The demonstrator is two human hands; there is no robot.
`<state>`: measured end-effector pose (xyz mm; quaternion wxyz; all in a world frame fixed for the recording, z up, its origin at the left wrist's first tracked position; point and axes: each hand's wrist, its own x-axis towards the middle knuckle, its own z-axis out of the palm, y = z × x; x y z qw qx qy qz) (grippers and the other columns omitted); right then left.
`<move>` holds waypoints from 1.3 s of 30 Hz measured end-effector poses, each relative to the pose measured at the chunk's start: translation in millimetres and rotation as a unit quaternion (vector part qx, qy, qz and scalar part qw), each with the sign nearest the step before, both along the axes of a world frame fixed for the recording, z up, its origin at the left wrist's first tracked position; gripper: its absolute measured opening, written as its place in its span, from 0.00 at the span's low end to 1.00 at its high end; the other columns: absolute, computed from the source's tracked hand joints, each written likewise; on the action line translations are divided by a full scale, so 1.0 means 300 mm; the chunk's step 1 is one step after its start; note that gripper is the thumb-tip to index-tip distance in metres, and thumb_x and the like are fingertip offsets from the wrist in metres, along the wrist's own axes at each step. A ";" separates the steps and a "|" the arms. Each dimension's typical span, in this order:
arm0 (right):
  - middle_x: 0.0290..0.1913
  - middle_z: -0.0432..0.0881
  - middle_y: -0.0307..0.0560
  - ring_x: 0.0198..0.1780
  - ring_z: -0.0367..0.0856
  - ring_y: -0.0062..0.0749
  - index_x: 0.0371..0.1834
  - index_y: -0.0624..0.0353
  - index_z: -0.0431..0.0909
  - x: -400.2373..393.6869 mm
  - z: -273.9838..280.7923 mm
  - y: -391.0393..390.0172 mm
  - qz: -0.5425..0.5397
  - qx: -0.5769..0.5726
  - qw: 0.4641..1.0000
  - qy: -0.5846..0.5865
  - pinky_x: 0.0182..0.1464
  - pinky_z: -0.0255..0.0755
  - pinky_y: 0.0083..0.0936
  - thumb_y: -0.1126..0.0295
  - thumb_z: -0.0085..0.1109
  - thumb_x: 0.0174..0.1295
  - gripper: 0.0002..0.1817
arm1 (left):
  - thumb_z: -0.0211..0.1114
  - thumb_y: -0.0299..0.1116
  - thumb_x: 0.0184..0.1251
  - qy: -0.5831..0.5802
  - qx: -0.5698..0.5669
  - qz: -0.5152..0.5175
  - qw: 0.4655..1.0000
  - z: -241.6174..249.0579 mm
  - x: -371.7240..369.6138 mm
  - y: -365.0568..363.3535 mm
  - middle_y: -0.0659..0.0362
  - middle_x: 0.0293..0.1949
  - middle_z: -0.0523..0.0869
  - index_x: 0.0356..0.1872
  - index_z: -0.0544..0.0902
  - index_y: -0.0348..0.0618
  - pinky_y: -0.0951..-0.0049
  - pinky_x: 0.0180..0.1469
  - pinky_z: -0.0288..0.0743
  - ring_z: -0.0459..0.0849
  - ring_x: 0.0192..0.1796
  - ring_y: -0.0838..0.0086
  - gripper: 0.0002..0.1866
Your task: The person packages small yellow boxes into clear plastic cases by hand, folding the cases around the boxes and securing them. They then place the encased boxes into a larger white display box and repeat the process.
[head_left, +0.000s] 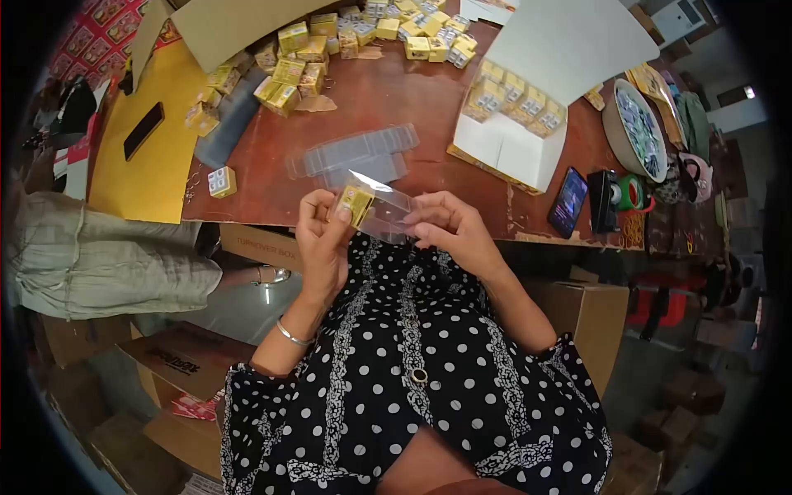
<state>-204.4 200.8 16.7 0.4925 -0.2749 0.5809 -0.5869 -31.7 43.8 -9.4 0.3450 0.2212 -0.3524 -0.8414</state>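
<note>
Over the table's front edge, my left hand (320,235) pinches a small yellow printed box (356,204) between thumb and fingers. The small box sits at the left end of a clear plastic box (389,216). My right hand (455,231) grips the right end of that clear box, its fingers curled around the far side. Just beyond my hands, flat clear plastic packaging (363,153) lies on the red-brown table (388,91). A single small box with a silvery blister face (221,182) stands to the left.
Many small yellow boxes (289,73) are heaped at the back. An open white carton (487,144) at right holds several. Right of it lie a phone (569,202) and a bowl of small packets (634,124). Another phone (144,130) rests left. A person's light-coloured clothing (107,260) shows at left.
</note>
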 end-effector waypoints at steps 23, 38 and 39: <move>0.54 0.87 0.56 0.56 0.85 0.53 0.63 0.56 0.79 -0.827 -0.019 -0.856 0.049 0.196 0.673 0.712 0.57 0.78 0.43 0.62 0.73 0.54 0.31 | 0.76 0.21 0.58 -0.084 -0.108 -0.240 0.961 -0.076 0.116 -0.124 0.59 0.58 0.82 0.59 0.74 0.43 0.68 0.66 0.76 0.81 0.61 0.73 0.28; 0.61 0.82 0.43 0.62 0.84 0.32 0.59 0.57 0.72 -0.326 0.190 -0.496 0.091 -0.051 0.902 0.418 0.57 0.80 0.28 0.76 0.71 0.58 0.26 | 0.72 0.21 0.61 0.069 -0.001 -0.141 0.988 -0.047 0.129 -0.144 0.51 0.63 0.80 0.62 0.71 0.39 0.65 0.68 0.75 0.81 0.65 0.67 0.28; 0.62 0.81 0.44 0.63 0.83 0.32 0.59 0.57 0.71 -0.293 0.216 -0.467 0.095 -0.065 0.901 0.418 0.58 0.81 0.28 0.79 0.70 0.58 0.26 | 0.72 0.21 0.61 0.067 -0.002 -0.141 0.988 -0.036 0.130 -0.141 0.51 0.63 0.80 0.62 0.71 0.39 0.65 0.68 0.75 0.81 0.65 0.67 0.28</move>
